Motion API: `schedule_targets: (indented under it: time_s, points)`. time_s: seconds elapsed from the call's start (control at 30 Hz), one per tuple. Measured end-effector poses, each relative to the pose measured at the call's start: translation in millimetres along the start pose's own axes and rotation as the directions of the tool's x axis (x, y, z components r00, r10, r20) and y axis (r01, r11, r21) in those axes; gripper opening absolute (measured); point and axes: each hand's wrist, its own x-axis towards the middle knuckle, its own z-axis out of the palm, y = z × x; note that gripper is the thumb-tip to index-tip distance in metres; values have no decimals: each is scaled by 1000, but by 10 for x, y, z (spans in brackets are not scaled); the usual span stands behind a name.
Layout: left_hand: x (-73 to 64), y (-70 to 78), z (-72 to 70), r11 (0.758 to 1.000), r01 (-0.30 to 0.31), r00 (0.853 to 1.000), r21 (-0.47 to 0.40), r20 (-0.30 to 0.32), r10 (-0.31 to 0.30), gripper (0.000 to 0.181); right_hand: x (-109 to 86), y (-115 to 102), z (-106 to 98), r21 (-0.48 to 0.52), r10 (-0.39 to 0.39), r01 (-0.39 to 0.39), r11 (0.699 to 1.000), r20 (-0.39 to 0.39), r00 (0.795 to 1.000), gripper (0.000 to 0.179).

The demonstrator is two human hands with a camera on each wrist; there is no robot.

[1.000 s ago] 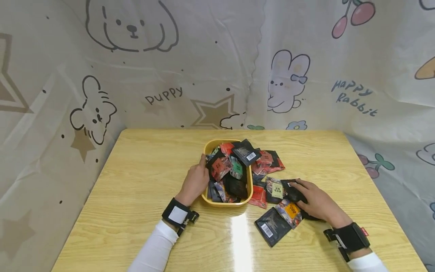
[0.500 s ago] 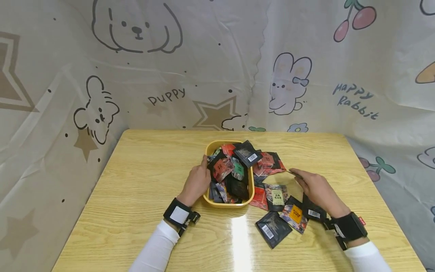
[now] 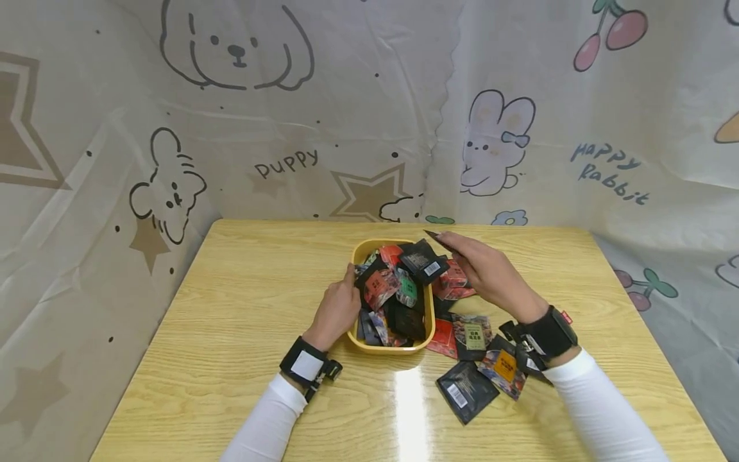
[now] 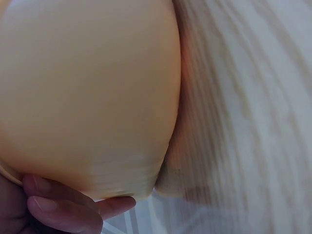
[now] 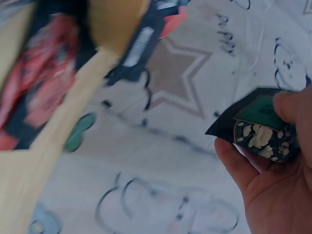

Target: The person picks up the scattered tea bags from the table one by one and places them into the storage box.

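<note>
A yellow basket (image 3: 394, 350) stands at mid-table, heaped with small black sachets (image 3: 381, 289) carrying red, green and patterned labels. My left hand (image 3: 333, 314) is at its left side; in the left wrist view its curled fingers (image 4: 66, 212) lie against the outer wall by the rim, the thumb hidden. Above the basket's back right corner, my right hand (image 3: 491, 273) pinches a dark sachet (image 3: 440, 240) between thumb and fingers. The right wrist view shows this sachet's green label and white flower print (image 5: 263, 136).
Right of the basket, loose sachets lie on the wooden table: a red one (image 3: 442, 337), one with a pale green label (image 3: 475, 336), one with an orange label (image 3: 505, 367) and a black one with a barcode (image 3: 467, 390). A patterned cloth (image 3: 323, 115) hangs behind.
My right hand has picked up a sachet from the loose ones at right and carried it up and left, over the basket's back right corner. My left hand stays at the basket.
</note>
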Motion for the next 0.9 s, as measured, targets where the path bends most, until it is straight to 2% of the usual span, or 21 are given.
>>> schedule_targets:
  time_s: [0.2, 0.4, 0.53, 0.6, 0.7, 0.8, 0.9]
  points:
    - [4, -4, 0, 1000, -7, 1000, 0, -7, 7, 54, 382, -124, 114, 30, -82, 83, 996, -14, 997, 50]
    - [-3, -19, 3, 1000, -1, 1000, 7, 0, 1, 54, 572, -281, 286, 76, -129, 130, 989, -12, 992, 48]
    - [-2, -8, 7, 1000, -16, 1000, 19, -10, 16, 54, 568, -337, 384, 92, -138, 135, 987, 26, 990, 49]
    - [-3, -6, 8, 1000, -16, 1000, 26, -11, 17, 54, 548, -348, 421, 101, -138, 130, 986, 69, 988, 50]
    - [-5, -7, 9, 999, -14, 1000, 30, -12, 14, 54, 502, -346, 470, 96, -141, 126, 987, 174, 975, 54]
    - [-4, -9, 7, 1000, -13, 1000, 28, -14, 13, 54, 441, -308, 511, 85, -136, 116, 990, 273, 952, 67]
    - [-2, -13, 4, 1000, -15, 1000, 27, -16, 16, 54, 376, -250, 497, 89, -96, 72, 993, 303, 948, 75]
